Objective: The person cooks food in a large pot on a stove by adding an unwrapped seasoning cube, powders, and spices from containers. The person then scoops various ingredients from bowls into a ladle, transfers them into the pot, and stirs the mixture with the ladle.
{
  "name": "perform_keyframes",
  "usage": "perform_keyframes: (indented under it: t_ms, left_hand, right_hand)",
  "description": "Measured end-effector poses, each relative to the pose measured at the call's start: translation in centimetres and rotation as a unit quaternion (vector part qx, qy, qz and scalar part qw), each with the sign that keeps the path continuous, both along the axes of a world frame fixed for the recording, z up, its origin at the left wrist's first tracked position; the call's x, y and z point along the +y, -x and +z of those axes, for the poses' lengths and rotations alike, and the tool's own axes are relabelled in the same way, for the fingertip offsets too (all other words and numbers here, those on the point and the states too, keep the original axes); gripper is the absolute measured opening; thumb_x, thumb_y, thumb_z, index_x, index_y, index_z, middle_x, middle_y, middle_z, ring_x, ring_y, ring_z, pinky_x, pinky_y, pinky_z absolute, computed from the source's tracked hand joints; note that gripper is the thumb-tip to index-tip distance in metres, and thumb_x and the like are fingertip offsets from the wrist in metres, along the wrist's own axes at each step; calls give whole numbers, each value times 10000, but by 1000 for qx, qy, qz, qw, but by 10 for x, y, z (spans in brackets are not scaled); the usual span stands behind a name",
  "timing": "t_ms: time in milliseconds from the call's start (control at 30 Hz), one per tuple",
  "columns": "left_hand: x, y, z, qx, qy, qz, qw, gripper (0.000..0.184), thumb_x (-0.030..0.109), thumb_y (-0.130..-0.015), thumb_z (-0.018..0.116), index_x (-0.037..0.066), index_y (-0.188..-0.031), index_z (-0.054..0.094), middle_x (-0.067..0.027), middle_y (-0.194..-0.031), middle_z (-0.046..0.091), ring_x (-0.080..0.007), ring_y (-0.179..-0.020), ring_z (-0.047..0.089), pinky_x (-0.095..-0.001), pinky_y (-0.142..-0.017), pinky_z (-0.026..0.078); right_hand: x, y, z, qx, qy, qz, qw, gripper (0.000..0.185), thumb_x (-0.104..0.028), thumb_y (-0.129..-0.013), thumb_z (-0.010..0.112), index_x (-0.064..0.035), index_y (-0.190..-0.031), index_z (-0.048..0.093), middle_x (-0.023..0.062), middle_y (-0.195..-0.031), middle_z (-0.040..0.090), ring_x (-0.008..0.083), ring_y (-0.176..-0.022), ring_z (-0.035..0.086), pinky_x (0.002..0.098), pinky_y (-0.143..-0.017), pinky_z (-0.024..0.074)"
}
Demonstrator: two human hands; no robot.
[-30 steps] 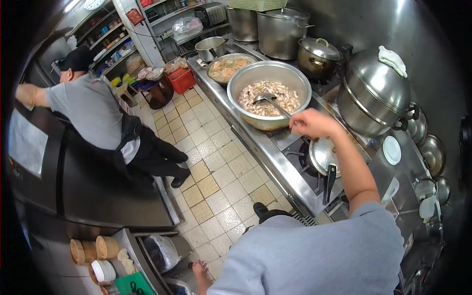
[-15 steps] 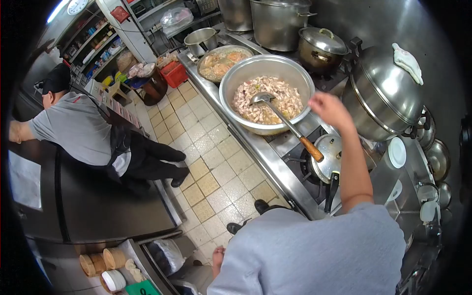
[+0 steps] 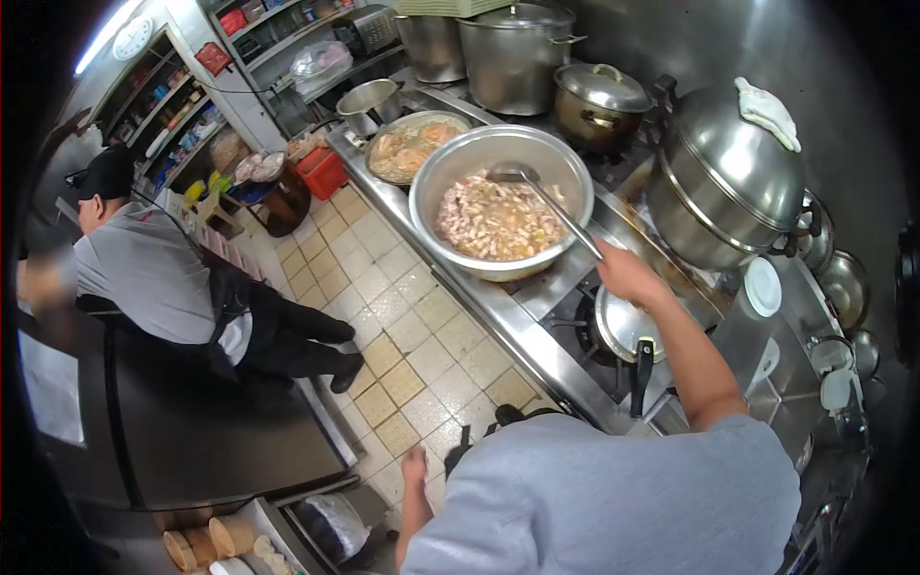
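Observation:
My right hand [image 3: 632,274] is closed around the handle of a metal ladle [image 3: 572,221], whose wooden grip is covered by the hand. The ladle's bowl rests at the far side of a large metal basin [image 3: 419,203], against the pale chopped pieces in liquid [image 3: 503,218]. My left hand [image 3: 414,467] hangs low by my side above the tiled floor, touching nothing I can see; its fingers are too small to make out. Below my right forearm sits a lidded pan [image 3: 618,316] with a black handle on the burner.
Beyond the basin stand a pan of orange-brown food in liquid [image 3: 391,165] and a tall stockpot [image 3: 513,72]. A big domed steamer [image 3: 714,182] is at the right, with a cloth [image 3: 767,115] on its lid. At left, a co-worker [image 3: 153,259] faces a dark metal counter.
My right hand, earlier apart by the basin's rim, has taken hold of the ladle. The ladle's bowl has moved from mid-basin toward the far side. My left hand is farther forward.

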State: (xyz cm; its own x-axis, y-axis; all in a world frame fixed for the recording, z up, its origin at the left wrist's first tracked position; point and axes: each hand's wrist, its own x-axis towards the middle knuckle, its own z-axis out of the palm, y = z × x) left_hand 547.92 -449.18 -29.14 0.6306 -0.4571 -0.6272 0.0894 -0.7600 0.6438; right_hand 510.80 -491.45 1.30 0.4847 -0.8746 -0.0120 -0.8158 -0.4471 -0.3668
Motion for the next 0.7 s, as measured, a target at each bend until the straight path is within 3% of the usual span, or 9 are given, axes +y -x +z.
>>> perform_keyframes:
  t_ms: [33, 133, 267, 367, 433, 467, 533, 600, 700]
  left_hand:
    - [-29, -14, -24, -63, 89, -93, 990, 301, 263, -873, 579, -4, -1000, 636, -108, -923, 651, -209, -848, 629, -334, -749, 485]
    - [-163, 1, 54, -108, 224, -214, 945, 445, 276, -855, 615, 43, -1231, 570, -160, -1157, 622, -250, -1005, 615, -334, -886, 471]
    - [-291, 32, 163, -84, 267, -198, 939, 660, 352, -855, 641, 64, -1396, 395, -125, -1054, 631, -186, -940, 602, -289, -837, 465]
    - [-348, 26, 174, -7, 289, -167, 942, 753, 375, -864, 634, 39, -1441, 286, -94, -992, 619, -172, -880, 575, -289, -811, 453]
    - [-374, 24, 173, 3, 274, -146, 951, 844, 358, -873, 635, 35, -1474, 139, -55, -886, 574, -93, -687, 477, -253, -582, 416]
    - [-382, 23, 174, 9, 275, -152, 949, 844, 358, -873, 635, 35, -1474, 139, -55, -886, 574, -93, -687, 477, -253, -582, 416]
    - [-392, 18, 175, 59, 316, -122, 939, 893, 321, -857, 658, 45, -1483, 84, -89, -984, 597, -166, -872, 551, -294, -800, 441]
    - [-402, 16, 169, 48, 315, -142, 937, 887, 251, -864, 657, 83, -1492, 53, -98, -976, 598, -168, -878, 551, -290, -811, 435]
    - [-404, 27, 172, 81, 370, -108, 919, 843, 110, -891, 608, 149, -1500, 26, -94, -973, 599, -155, -889, 537, -268, -840, 410]
  right_hand:
    - [-8, -14, 10, 34, -24, -29, 999, 495, -48, -839, 403, 67, -1320, 379, 303, -1034, 608, 420, -965, 606, 451, -826, 495]
    - [-34, -56, 7, 92, -20, -62, 994, 478, -21, -816, 403, 119, -1273, 388, 326, -1058, 591, 427, -1001, 593, 448, -860, 486]
    - [-35, -91, -22, 45, -102, -85, 990, 465, -21, -803, 440, 107, -1250, 421, 318, -1050, 600, 392, -989, 617, 417, -825, 505]
    - [-12, -64, 22, -98, -222, -123, 962, 437, -51, -820, 472, 40, -1247, 461, 311, -1047, 607, 382, -957, 629, 389, -803, 507]
    - [-5, -56, 36, -200, -285, -183, 919, 390, -96, -819, 509, 23, -1190, 512, 295, -1022, 621, 383, -838, 658, 406, -729, 523]
    - [-12, -62, 25, -197, -282, -191, 919, 390, -96, -819, 509, 23, -1190, 512, 295, -1022, 621, 383, -838, 658, 406, -729, 523]
    - [-38, -88, 2, -125, -147, -165, 967, 354, -84, -808, 504, 55, -1132, 538, 279, -951, 642, 365, -731, 670, 407, -647, 533]
    - [-71, -119, -36, -58, -66, -127, 988, 347, -88, -795, 510, 100, -1084, 551, 276, -889, 650, 353, -743, 672, 401, -668, 536]
    - [-54, -175, -34, -11, -140, -113, 984, 476, -84, -771, 529, 137, -1186, 462, 263, -866, 655, 360, -813, 665, 428, -712, 533]
